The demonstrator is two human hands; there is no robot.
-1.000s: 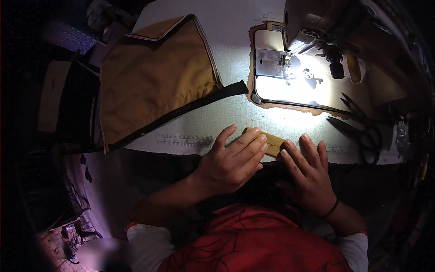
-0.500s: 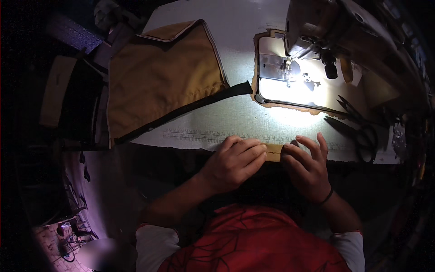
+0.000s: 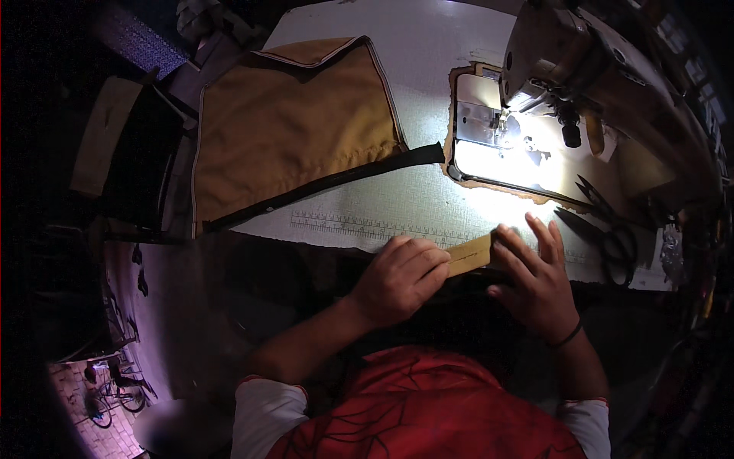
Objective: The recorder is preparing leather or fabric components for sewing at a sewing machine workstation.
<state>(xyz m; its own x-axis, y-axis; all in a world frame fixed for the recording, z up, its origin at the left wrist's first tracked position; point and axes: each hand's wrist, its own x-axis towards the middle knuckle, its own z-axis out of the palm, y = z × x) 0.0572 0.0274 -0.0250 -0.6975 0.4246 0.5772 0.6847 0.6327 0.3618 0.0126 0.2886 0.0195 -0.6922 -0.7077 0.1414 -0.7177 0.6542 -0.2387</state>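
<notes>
At the table's front edge, my left hand pinches the left end of a short tan strip, seemingly folded fabric, with a thin dark line along it. The strip slants up toward its right end. My right hand is open beside that end, its fingers stretched out and the index fingertip at or very near the strip. What lies under the left fingers is hidden. Farther left lies a large brown fabric piece with pale piped edges and a black band along its lower side.
A sewing machine stands at the far right, its lamp lighting the metal plate. Black scissors lie right of my right hand. Ruler markings run along the table's front. A dark object with a tan panel is at left.
The strip's right end has risen, and more of the strip shows. My right hand has opened, its fingers spreading and reaching slightly farther forward. My left hand keeps its pinch. The view has shifted a little.
</notes>
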